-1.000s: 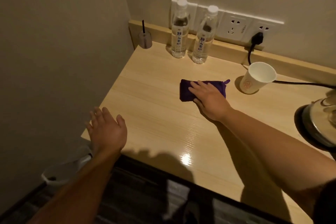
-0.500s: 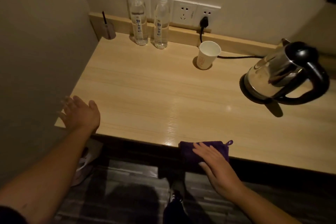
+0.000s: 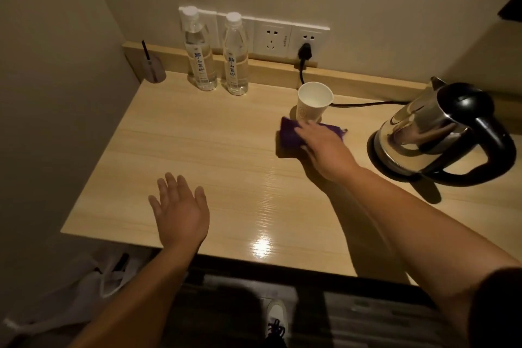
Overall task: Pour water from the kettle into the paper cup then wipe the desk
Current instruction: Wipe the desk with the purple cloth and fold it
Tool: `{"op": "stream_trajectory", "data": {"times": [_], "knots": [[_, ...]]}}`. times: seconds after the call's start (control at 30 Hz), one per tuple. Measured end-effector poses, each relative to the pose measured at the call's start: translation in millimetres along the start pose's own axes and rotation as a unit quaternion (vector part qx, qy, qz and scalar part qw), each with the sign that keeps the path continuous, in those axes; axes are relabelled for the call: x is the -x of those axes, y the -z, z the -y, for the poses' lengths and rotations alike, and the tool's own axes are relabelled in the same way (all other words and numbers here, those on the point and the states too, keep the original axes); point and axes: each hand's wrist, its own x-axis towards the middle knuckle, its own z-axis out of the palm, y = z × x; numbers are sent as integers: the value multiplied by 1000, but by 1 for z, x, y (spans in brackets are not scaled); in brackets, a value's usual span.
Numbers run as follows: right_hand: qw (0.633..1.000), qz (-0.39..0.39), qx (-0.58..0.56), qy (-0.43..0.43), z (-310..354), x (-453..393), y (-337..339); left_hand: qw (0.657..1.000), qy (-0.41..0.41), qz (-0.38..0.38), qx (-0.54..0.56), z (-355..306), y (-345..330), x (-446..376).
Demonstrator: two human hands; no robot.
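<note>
My right hand (image 3: 324, 144) presses flat on a purple cloth (image 3: 291, 135) lying on the wooden desk (image 3: 197, 155), just in front of the white paper cup (image 3: 313, 100). The cup stands upright near the back ledge, and the cloth's far edge nearly touches its base. A steel kettle (image 3: 432, 127) with a black handle sits on its base at the right of the desk, apart from my hand. My left hand (image 3: 180, 209) hovers over the desk's front left part, fingers spread, holding nothing.
Two water bottles (image 3: 217, 56) stand at the back by the wall sockets (image 3: 282, 39). A small holder with a dark stick (image 3: 154, 68) sits in the back left corner. The kettle's black cord (image 3: 364, 104) runs behind the cup. A white bag (image 3: 93, 285) lies on the floor.
My right hand has slid the cloth from the desk's front edge back up to just before the cup. The left hand has moved in over the desk.
</note>
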Motion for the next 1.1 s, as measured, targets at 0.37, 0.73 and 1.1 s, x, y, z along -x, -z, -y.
{"op": "stream_trajectory", "data": {"times": [0.37,0.73,1.1], "knots": [[999,26,21,42,-26,82,-39,1000,0,-1,-16,-3,-2,1],[990,38,-83,-103,17,288,-35,996,-32,84,-10,2,36,8],[926,227,-280,-112,161,241,68,895,-360,224,141,-24,152,142]]}}
